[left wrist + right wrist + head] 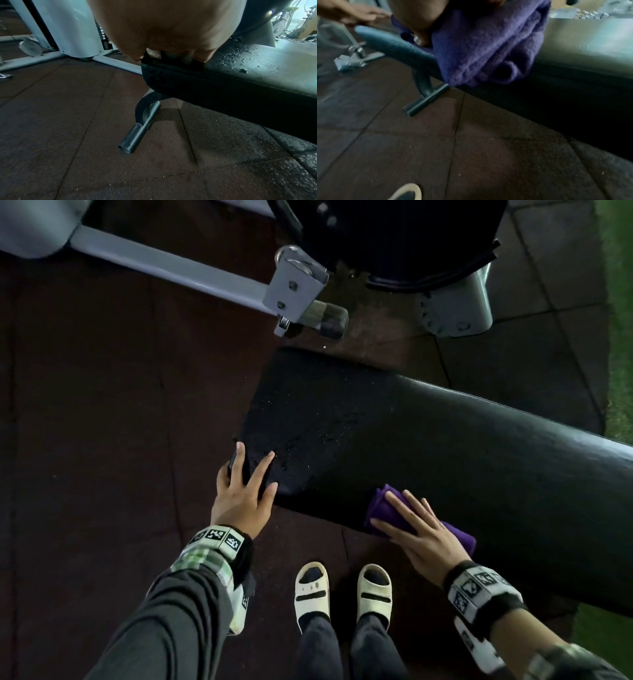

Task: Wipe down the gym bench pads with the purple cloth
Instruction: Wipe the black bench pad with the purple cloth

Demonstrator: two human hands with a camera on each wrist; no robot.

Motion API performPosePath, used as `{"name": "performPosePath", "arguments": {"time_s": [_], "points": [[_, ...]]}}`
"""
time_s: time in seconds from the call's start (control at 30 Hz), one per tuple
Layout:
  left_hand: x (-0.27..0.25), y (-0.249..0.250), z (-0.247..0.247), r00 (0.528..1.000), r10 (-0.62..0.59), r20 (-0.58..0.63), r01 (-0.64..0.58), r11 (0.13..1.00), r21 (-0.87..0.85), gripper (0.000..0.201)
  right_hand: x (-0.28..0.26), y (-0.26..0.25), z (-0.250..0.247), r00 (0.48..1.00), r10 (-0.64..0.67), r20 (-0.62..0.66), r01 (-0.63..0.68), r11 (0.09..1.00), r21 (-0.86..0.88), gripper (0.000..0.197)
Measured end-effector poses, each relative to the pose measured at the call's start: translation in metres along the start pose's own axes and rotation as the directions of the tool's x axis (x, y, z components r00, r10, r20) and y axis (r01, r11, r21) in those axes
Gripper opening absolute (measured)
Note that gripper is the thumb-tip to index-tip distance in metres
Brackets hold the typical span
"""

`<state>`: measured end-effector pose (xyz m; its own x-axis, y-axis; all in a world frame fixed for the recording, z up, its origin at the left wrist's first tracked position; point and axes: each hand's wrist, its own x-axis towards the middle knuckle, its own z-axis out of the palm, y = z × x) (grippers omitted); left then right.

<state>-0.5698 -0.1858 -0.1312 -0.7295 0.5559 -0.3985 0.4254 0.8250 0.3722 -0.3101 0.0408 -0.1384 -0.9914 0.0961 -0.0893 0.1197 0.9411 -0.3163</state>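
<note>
A long black bench pad (445, 446) runs from the middle toward the right, with droplets on its left end. My left hand (251, 474) rests with spread fingers on the pad's near left corner; in the left wrist view its fingertips (137, 57) press the corner of the pad (240, 81). The folded purple cloth (383, 501) lies on the pad's near edge. My right hand (404, 515) lies flat on the cloth and presses it down. In the right wrist view the cloth (488, 47) hangs over the pad's (590, 44) edge, and my left hand (356, 13) shows blurred at the far end.
A grey machine frame (171, 268) and a black round part (394, 241) stand beyond the bench. The bench's metal foot tube (135, 136) sticks out on the dark rubber floor tiles (102, 440). My feet in white slippers (311, 590) stand close to the bench. Green turf (620, 302) borders the right.
</note>
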Motion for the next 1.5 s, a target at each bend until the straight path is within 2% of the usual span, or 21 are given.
{"name": "performPosePath", "arguments": {"time_s": [0.1, 0.2, 0.33, 0.43, 0.5, 0.63, 0.7, 0.8, 0.9, 0.97, 1.0, 1.03, 1.13, 1.2, 1.3, 1.37, 1.43, 1.5], "points": [[0.003, 0.003, -0.006, 1.0, -0.019, 0.009, 0.019, 1.0, -0.023, 0.055, 0.03, -0.003, -0.002, 0.971, 0.223, -0.09, -0.201, 0.956, 0.213, 0.063], [0.008, 0.003, -0.007, 1.0, -0.029, 0.001, 0.029, 0.995, -0.092, 0.063, 0.065, -0.005, -0.003, 0.923, 0.372, -0.1, -0.33, 0.898, 0.291, 0.055], [0.018, 0.006, -0.004, 0.992, -0.12, 0.025, 0.123, 0.971, -0.206, 0.07, 0.055, -0.005, -0.002, 0.922, 0.386, -0.022, -0.372, 0.9, 0.227, 0.051], [0.021, 0.006, -0.001, 0.991, -0.131, 0.038, 0.136, 0.97, -0.2, 0.07, 0.041, -0.001, -0.005, 0.915, 0.4, 0.049, -0.402, 0.898, 0.18, 0.053], [0.021, 0.004, 0.0, 0.992, -0.123, 0.036, 0.128, 0.974, -0.189, 0.069, 0.053, 0.001, -0.007, 0.901, 0.429, 0.067, -0.434, 0.885, 0.169, 0.054], [0.021, 0.004, -0.002, 0.989, -0.14, 0.041, 0.145, 0.965, -0.22, 0.066, 0.112, -0.012, -0.015, 0.841, 0.531, 0.102, -0.54, 0.826, 0.162, 0.061], [0.021, 0.006, -0.003, 0.988, -0.148, 0.033, 0.152, 0.959, -0.239, 0.065, 0.139, -0.027, -0.013, 0.878, 0.464, 0.122, -0.478, 0.867, 0.144, 0.063], [0.022, 0.005, -0.003, 0.99, -0.143, 0.009, 0.141, 0.957, -0.254, 0.064, 0.146, -0.057, -0.003, 0.972, 0.179, 0.155, -0.187, 0.982, 0.035, 0.066], [0.023, 0.001, -0.002, 0.99, -0.136, 0.018, 0.136, 0.954, -0.269, 0.065, 0.113, -0.068, 0.001, 0.969, -0.071, 0.236, 0.082, 0.996, -0.036, 0.069], [0.022, -0.001, -0.002, 0.991, -0.129, 0.037, 0.135, 0.951, -0.277, 0.063, 0.079, -0.056, 0.001, 0.939, -0.205, 0.276, 0.237, 0.967, -0.089, 0.084], [0.022, 0.0, -0.003, 0.991, -0.126, 0.043, 0.133, 0.95, -0.283, 0.062, 0.066, -0.045, -0.002, 0.925, -0.215, 0.314, 0.258, 0.961, -0.1, 0.096], [0.022, 0.0, -0.003, 0.991, -0.128, 0.046, 0.135, 0.948, -0.287, 0.062, 0.055, -0.033, -0.005, 0.927, -0.175, 0.333, 0.218, 0.971, -0.099, 0.108], [0.022, 0.002, -0.004, 0.991, -0.131, 0.039, 0.136, 0.951, -0.278, 0.061, 0.048, -0.003, -0.012, 0.969, 0.045, 0.243, -0.029, 0.997, -0.065, 0.118], [0.021, 0.001, -0.003, 0.991, -0.127, 0.032, 0.131, 0.954, -0.271, 0.062, 0.066, 0.004, -0.019, 0.968, 0.147, 0.204, -0.152, 0.988, 0.009, 0.109], [0.021, 0.001, -0.002, 0.991, -0.128, 0.036, 0.133, 0.952, -0.276, 0.062, 0.112, -0.011, -0.021, 0.939, 0.268, 0.216, -0.289, 0.955, 0.067, 0.067], [0.022, 0.001, -0.002, 0.989, -0.139, 0.043, 0.146, 0.947, -0.286, 0.063, 0.137, -0.036, -0.017, 0.947, 0.251, 0.201, -0.268, 0.962, 0.061, 0.064], [0.022, 0.002, -0.002, 0.99, -0.14, 0.032, 0.143, 0.949, -0.282, 0.064, 0.142, -0.058, -0.008, 0.977, 0.102, 0.185, -0.106, 0.994, 0.011, 0.067], [0.021, 0.001, -0.002, 0.989, -0.143, 0.026, 0.145, 0.949, -0.279, 0.064, 0.126, -0.068, 0.0, 0.979, -0.064, 0.193, 0.072, 0.997, -0.034, 0.069]]}}
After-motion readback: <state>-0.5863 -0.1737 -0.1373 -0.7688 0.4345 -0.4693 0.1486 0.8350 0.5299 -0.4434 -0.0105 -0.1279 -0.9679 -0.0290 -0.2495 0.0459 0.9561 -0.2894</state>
